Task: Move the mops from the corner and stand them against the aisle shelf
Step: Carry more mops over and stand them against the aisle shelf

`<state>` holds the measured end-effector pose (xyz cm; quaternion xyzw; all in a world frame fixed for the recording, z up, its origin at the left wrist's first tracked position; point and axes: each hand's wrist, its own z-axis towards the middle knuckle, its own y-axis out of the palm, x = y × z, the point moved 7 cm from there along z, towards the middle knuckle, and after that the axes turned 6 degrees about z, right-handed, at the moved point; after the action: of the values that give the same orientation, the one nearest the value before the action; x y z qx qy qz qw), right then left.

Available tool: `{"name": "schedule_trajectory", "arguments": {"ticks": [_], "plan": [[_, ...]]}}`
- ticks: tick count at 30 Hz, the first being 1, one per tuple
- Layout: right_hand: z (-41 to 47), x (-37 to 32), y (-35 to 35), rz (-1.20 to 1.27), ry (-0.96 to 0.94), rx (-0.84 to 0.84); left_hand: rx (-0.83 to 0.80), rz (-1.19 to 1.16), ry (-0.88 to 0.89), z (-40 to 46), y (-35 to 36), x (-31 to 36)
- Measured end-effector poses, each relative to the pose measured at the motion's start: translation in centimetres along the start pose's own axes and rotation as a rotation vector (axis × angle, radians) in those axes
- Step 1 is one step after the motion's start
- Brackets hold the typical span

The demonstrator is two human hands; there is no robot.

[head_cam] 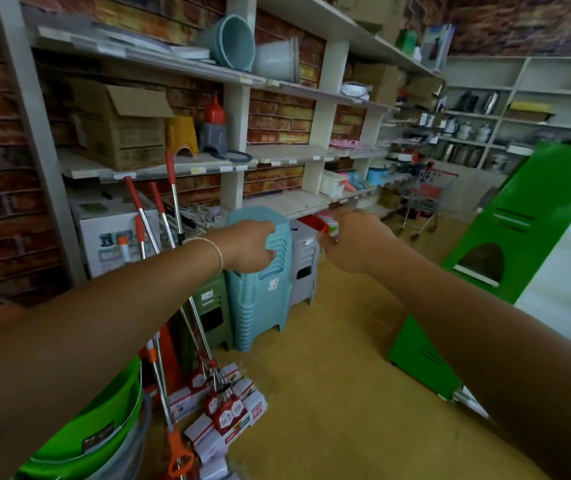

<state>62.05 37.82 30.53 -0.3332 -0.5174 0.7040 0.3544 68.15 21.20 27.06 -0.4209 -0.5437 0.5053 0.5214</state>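
Here, mops [159, 216] propped against the aisle shelf [187, 168], low at its left end, red-capped steel poles slanting up toward the shelf edge, packaged heads [223, 407] fanned out on the floor [329, 393] below. Well clear of both hands, down and to the left of them; lower stretches of the poles crossed and hidden by the left forearm.

Left hand [247, 245] stretched forward, fingers curled over the top front edge of a stack of pale blue stools [260, 278], apparently gripping it (fingertips out of sight behind the rim). Thin bracelet [216, 251] round the wrist. Right hand [351, 239] out beside it, above a grey stool [305, 261], fingers bent loosely; blurred, and hard to say whether anything is pinched there or merely seen past it, near something red and green at the shelf's lower edge.

Green stool [213, 306] tucked just left of the blue stack, partly masked by the poles. Green bucket [104, 420] cut off at the bottom left corner, with an orange-handled tool [176, 452] leaning across it. Green panel [505, 265] standing at the right, its far side lost past the frame. Shopping trolley [426, 195] farther down the aisle, small and soft in focus. Cardboard box [121, 126] and upturned pails [253, 53] on the upper boards.
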Motion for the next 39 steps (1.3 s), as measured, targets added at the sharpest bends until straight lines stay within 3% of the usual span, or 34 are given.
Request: {"name": "schedule_trajectory", "arguments": {"ticks": [11, 18, 32, 39], "plan": [[13.2, 11.6, 0.5, -0.034, -0.101, -0.012, 0.064, -0.032, -0.07, 16.6, -0.6, 5.2], [20.3, 15.6, 1.1, -0.04, -0.136, 0.004, 0.069, -0.022, -0.081, 24.3, 0.9, 6.6], [38.1, 12.9, 10.0, -0.028, -0.233, -0.059, 0.027, -0.059, -0.195, 40.2, 4.3, -5.5], [48.7, 10.5, 10.9, 0.007, -0.226, -0.055, 0.044, -0.09, -0.255, 47.5, 1.7, -12.9]]}}
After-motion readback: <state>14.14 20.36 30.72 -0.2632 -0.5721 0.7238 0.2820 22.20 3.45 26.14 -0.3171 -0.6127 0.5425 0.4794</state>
